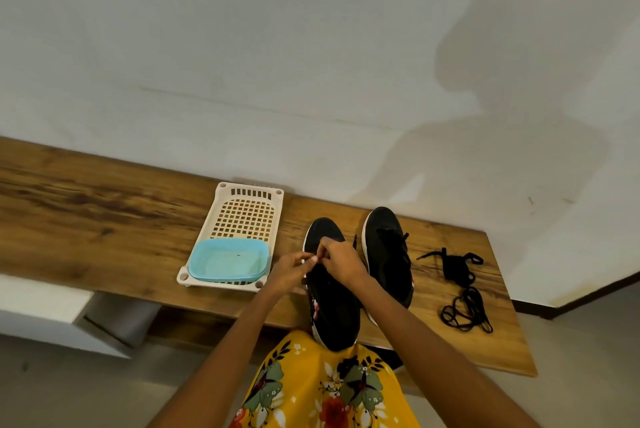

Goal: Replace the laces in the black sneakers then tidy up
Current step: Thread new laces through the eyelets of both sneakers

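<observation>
Yellow flowered garment (325,389) lowest in frame, both bare forearms reaching forward over it. Near sneaker (330,303) on wooden bench (104,216), heel hanging past front edge, toe pointing toward wall. Left hand (289,271) and right hand (341,263) meeting over its lace area near the toe end. Fingertips of both pinched together at one spot, apparently on a lace end or eyelet; black on black, so the thing gripped cannot be told with certainty. Second sneaker (388,254) just beside, to the right, lace threaded but loose at the top. Two loose black laces further right on bench: one bunched bundle (453,263), one coiled tangle (465,315), well apart from hands. White slotted basket (242,213) left of sneakers, blue tub (228,259) sitting in its near end.

Judged step: lace work on near sneaker at the lowest eyelets; whether removal or threading cannot be told. Tidying not yet begun. Next move calls for fine pinch control at the eyelet, sneaker kept steady against the overhang, and even lengths on both sides before moving up the rows.
</observation>
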A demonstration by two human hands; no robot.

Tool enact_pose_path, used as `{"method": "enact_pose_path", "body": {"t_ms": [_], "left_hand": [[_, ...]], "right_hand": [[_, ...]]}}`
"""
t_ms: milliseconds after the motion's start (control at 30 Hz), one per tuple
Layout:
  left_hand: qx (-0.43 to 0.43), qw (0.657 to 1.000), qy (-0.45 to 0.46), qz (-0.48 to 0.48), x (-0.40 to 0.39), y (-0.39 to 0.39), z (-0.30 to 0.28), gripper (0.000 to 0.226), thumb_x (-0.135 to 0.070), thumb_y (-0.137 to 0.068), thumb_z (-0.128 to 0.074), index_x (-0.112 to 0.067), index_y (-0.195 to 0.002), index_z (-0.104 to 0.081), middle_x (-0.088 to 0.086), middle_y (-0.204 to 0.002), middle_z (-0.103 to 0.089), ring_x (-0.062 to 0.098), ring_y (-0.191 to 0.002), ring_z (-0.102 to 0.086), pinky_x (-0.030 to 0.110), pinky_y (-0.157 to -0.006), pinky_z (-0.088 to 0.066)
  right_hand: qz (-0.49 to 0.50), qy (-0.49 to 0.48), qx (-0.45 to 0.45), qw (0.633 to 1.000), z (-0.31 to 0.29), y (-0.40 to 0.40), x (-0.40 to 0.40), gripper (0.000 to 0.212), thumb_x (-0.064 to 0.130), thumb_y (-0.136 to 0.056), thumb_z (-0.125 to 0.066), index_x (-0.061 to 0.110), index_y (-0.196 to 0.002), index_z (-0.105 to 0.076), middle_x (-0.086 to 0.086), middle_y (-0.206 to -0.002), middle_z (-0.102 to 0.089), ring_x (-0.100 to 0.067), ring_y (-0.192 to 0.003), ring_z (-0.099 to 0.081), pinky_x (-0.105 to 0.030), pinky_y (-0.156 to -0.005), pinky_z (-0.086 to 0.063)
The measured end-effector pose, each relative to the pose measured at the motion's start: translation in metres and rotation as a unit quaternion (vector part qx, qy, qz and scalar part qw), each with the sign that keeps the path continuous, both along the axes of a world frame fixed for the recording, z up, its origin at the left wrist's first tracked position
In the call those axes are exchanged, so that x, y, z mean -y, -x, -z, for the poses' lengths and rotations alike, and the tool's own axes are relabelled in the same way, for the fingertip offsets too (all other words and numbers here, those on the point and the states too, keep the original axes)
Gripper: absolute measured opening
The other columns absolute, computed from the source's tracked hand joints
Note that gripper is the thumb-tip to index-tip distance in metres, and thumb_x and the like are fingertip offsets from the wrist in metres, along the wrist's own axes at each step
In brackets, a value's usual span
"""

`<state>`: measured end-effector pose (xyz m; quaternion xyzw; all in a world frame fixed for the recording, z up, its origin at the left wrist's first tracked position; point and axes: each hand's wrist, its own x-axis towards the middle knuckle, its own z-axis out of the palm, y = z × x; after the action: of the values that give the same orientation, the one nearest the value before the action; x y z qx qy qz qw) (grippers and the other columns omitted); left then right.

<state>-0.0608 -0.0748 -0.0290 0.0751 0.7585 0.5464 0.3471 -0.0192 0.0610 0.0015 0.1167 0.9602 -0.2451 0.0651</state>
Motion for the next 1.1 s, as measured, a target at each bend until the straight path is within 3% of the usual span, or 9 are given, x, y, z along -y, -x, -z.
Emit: {"method": "enact_pose_path", "body": {"t_ms": [200, 367, 467, 533, 633, 700, 833, 967, 1100], "left_hand": [[-0.113, 0.991, 0.065, 0.004, -0.010, 0.010, -0.001, 0.011, -0.023, -0.094, -0.054, -0.018, -0.101, -0.061, 0.004, -0.099, -0.065, 0.016, -0.078, -0.066, 0.031, -0.063, -0.058], [-0.251, 0.958, 0.134, -0.037, -0.018, 0.001, -0.008, 0.015, -0.030, -0.094, -0.053, -0.018, -0.096, -0.062, -0.005, -0.086, -0.062, 0.009, -0.076, -0.056, 0.025, -0.063, -0.041], [-0.286, 0.947, 0.112, -0.092, -0.022, 0.002, -0.020, 0.019, -0.030, -0.096, -0.050, -0.016, -0.100, -0.061, -0.008, -0.086, -0.056, 0.007, -0.080, -0.052, 0.017, -0.056, -0.032], [-0.279, 0.951, 0.078, -0.108, -0.025, 0.005, -0.029, 0.019, -0.030, -0.096, -0.050, -0.016, -0.100, -0.061, -0.008, -0.087, -0.058, 0.008, -0.081, -0.053, 0.016, -0.057, -0.033], [-0.179, 0.969, -0.064, -0.160, -0.026, 0.010, -0.031, 0.021, -0.027, -0.099, -0.043, -0.014, -0.096, -0.060, -0.001, -0.089, -0.063, 0.013, -0.083, -0.058, 0.017, -0.065, -0.041], [-0.110, 0.976, -0.108, -0.153, -0.027, 0.010, -0.024, 0.022, -0.019, -0.101, -0.038, -0.017, -0.096, -0.060, -0.002, -0.094, -0.064, 0.016, -0.091, -0.060, 0.022, -0.078, -0.047], [-0.094, 0.995, -0.021, -0.006, -0.026, 0.000, -0.014, 0.029, 0.005, -0.092, -0.045, -0.011, -0.108, -0.062, 0.003, -0.109, -0.061, 0.016, -0.107, -0.055, 0.023, -0.091, -0.043], [-0.126, 0.990, -0.016, -0.061, -0.027, -0.003, -0.019, 0.022, -0.017, -0.091, -0.058, -0.004, -0.107, -0.066, 0.012, -0.104, -0.068, 0.023, -0.100, -0.062, 0.029, -0.089, -0.046], [-0.209, 0.968, 0.011, -0.140, -0.035, 0.008, -0.058, 0.021, -0.019, -0.090, -0.061, -0.004, -0.101, -0.070, 0.012, -0.090, -0.071, 0.017, -0.074, -0.061, 0.022, -0.067, -0.041]], "right_hand": [[-0.046, -0.017, 0.014, 0.999, -0.001, 0.002, 0.001, 0.022, -0.003, -0.089, -0.044, 0.008, -0.108, -0.042, -0.017, -0.090, -0.063, -0.035, -0.079, -0.059, -0.044, -0.069, -0.045], [-0.003, 0.085, 0.010, 0.996, -0.003, 0.005, -0.011, 0.031, 0.003, -0.090, -0.050, 0.004, -0.120, -0.056, -0.015, -0.102, -0.065, -0.025, -0.097, -0.059, -0.034, -0.082, -0.046], [-0.031, 0.117, 0.023, 0.992, -0.015, 0.009, -0.011, 0.017, 0.008, -0.090, -0.056, -0.002, -0.081, -0.066, -0.011, -0.069, -0.058, -0.024, -0.065, -0.056, -0.033, -0.063, -0.047], [-0.016, 0.124, 0.016, 0.992, -0.023, 0.011, -0.013, 0.035, 0.018, -0.092, -0.059, 0.008, -0.059, -0.053, -0.004, -0.059, -0.051, -0.018, -0.058, -0.054, -0.032, -0.061, -0.047], [0.015, 0.165, -0.009, 0.986, -0.048, 0.017, -0.011, 0.035, 0.020, -0.094, -0.058, 0.021, -0.060, -0.052, 0.003, -0.060, -0.055, -0.015, -0.062, -0.058, -0.027, -0.066, -0.048], [0.043, 0.225, -0.066, 0.971, -0.078, 0.023, -0.009, 0.021, 0.020, -0.094, -0.059, 0.014, -0.074, -0.064, -0.002, -0.069, -0.063, -0.014, -0.063, -0.061, -0.027, -0.071, -0.053], [0.057, 0.337, -0.206, 0.917, -0.151, 0.039, -0.010, 0.020, 0.016, -0.092, -0.061, 0.000, -0.101, -0.069, -0.007, -0.085, -0.069, -0.012, -0.069, -0.066, -0.028, -0.077, -0.059], [0.059, 0.413, -0.302, 0.857, -0.205, 0.042, -0.011, 0.017, 0.012, -0.093, -0.059, 0.001, -0.100, -0.069, -0.006, -0.082, -0.068, -0.013, -0.069, -0.065, -0.028, -0.075, -0.058], [0.110, 0.433, -0.354, 0.822, -0.213, 0.036, -0.020, 0.016, 0.013, -0.092, -0.061, 0.001, -0.098, -0.069, -0.007, -0.080, -0.067, -0.014, -0.068, -0.063, -0.028, -0.075, -0.058]]}}
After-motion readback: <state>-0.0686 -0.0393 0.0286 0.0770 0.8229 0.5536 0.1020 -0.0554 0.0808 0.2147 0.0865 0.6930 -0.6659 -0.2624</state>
